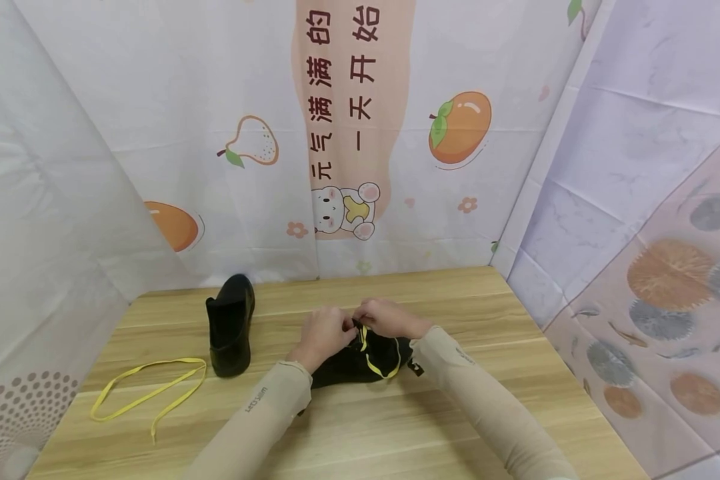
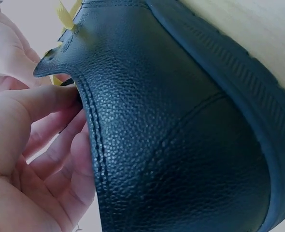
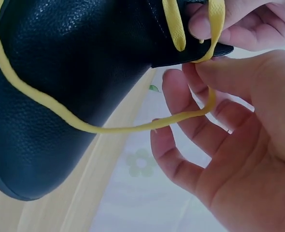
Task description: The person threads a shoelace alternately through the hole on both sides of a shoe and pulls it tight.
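Note:
A black leather shoe point(image 1: 348, 368) lies on the table in front of me, toe to the right. Through its eyelets runs a yellow shoelace point(image 3: 99, 129), which loops loosely over the toe side. My left hand point(image 1: 325, 333) grips the shoe at its opening; the left wrist view shows the thumb point(image 2: 55, 100) and fingers around the edge by the tongue. The right hand point(image 3: 244, 130) pinches the shoelace at the edge of the eyelet flap point(image 3: 193, 55), its other fingers loosely curled below. Both hands' fingertips are close together over the eyelets.
A second black shoe point(image 1: 233, 327), with no lace showing, stands at the back left of the wooden table point(image 1: 456, 413). Another yellow shoelace point(image 1: 147, 395) lies in a loose loop at the left. Printed cloth point(image 1: 216, 73) hangs behind and at both sides.

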Demonstrator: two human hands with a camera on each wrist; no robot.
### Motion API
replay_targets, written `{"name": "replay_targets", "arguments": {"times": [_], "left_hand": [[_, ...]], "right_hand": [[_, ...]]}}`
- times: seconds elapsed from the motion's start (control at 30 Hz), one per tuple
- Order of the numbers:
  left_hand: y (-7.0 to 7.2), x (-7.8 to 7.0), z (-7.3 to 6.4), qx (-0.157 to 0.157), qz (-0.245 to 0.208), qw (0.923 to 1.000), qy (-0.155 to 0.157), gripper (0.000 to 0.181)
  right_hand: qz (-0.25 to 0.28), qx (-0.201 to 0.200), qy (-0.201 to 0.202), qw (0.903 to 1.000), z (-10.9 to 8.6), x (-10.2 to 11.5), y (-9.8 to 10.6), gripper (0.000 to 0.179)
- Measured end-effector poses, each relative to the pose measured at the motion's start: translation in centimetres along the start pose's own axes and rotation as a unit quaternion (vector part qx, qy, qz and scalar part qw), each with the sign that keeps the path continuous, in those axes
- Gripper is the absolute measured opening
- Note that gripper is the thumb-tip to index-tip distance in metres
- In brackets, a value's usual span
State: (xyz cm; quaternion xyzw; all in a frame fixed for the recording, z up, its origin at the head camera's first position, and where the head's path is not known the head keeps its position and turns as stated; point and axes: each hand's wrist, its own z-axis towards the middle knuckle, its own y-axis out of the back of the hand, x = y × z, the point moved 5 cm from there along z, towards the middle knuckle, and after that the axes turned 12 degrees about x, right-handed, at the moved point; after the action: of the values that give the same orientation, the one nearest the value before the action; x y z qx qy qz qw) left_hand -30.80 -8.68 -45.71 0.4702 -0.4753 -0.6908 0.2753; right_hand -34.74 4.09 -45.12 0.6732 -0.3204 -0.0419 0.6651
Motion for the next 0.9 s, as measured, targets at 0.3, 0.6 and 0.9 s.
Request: {"name": "replay_targets", "arguments": {"times": [0.3, 0.6, 0.9], "left_hand": [[-0.2, 0.3, -0.3, 0.007, 0.001, 1.0000, 0.005, 0.022], [-0.4, 0.7, -0.5, 0.022, -0.006, 0.9996, -0.015, 0.027], [-0.1, 0.3, -0.7, 0.077, -0.031, 0.9963, -0.023, 0.021]], "right_hand": [[0.073, -0.011, -0.045, 0.9963, -1.8, -1.8, -0.2, 0.024], [0.091, 0.002, -0.058, 0.9942, -1.8, -2.1, -0.8, 0.012], [0.076, -0.001, -0.037, 0.9964, -1.0, -1.8, -0.9, 0.015]]}}
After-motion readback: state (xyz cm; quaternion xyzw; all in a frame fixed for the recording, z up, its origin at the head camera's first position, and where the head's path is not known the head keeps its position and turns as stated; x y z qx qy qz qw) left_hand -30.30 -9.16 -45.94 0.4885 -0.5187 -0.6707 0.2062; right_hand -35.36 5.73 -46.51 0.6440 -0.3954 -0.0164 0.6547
